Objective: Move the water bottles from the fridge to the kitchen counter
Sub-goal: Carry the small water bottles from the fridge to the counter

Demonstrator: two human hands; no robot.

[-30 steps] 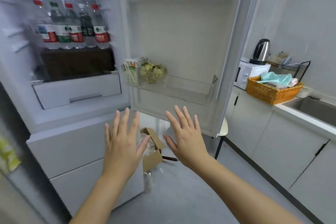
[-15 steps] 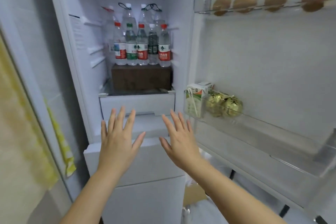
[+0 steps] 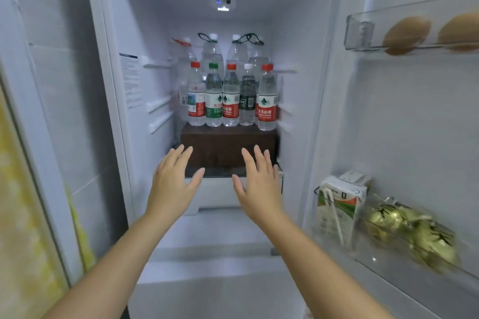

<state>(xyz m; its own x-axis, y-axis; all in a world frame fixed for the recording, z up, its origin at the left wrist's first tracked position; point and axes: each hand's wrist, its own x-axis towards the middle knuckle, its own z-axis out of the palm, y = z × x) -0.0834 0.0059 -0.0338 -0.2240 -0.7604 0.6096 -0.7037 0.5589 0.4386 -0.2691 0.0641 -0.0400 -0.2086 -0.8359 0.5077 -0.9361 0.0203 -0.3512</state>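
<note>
Several water bottles (image 3: 230,96) stand upright in the open fridge on a dark brown box (image 3: 228,145). The front row has red, green and white caps; taller clear bottles (image 3: 212,52) stand behind them. My left hand (image 3: 173,184) and my right hand (image 3: 256,184) are stretched out side by side below the box, fingers straight and spread. Neither hand touches a bottle and both hold nothing.
The fridge door (image 3: 404,116) hangs open on the right, with eggs (image 3: 407,33) in an upper rack and a drink carton (image 3: 339,204) beside gold-wrapped balls (image 3: 414,235) in a lower bin. A white drawer (image 3: 217,191) sits under the box. A yellow cloth (image 3: 26,215) hangs at left.
The view has swung left and moved in toward the fridge interior; the counter has left the view. Both hands have risen and reached forward, nearer to the box and bottles.
</note>
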